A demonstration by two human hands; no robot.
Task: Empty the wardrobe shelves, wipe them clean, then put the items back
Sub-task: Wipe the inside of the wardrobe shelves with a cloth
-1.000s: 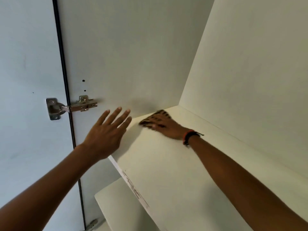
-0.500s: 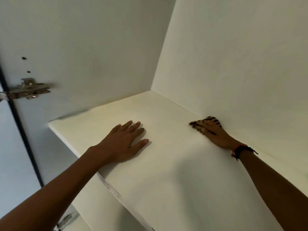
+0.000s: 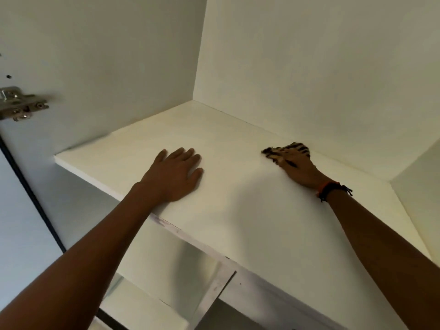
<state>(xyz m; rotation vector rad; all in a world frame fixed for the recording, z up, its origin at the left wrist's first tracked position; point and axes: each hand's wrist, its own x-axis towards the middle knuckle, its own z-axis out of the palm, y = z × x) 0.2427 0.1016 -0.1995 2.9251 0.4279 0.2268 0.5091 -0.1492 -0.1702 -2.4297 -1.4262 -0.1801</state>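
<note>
We are reaching up onto a white wardrobe shelf [image 3: 238,206] with both bare arms. Our left grip [image 3: 175,173] is lying flat on the shelf, palm down, fingers straight and close together, holding nothing; it is resting near the front edge, toward the shelf's left end. Our right grip [image 3: 297,167] is pressing a striped cloth [image 3: 270,152] down onto the shelf right at the back edge, closer to the back right corner than to the back left one. Its fingers are lying spread over the cloth rather than wrapping round it, and the dark-and-light fabric is showing past the fingertips and between the fingers. The cloth is touching the shelf and sitting just beside the rear panel [image 3: 309,67]; whether it is touching that panel we cannot tell. We are wearing an orange and black wristband [image 3: 332,189] on the right wrist. The two grips are well apart, with bare shelf between them. On the left side panel [image 3: 107,67] a metal hinge [image 3: 21,103] is showing at the frame's edge. Below the front edge, a lower shelf [image 3: 142,308] is coming into view.
</note>
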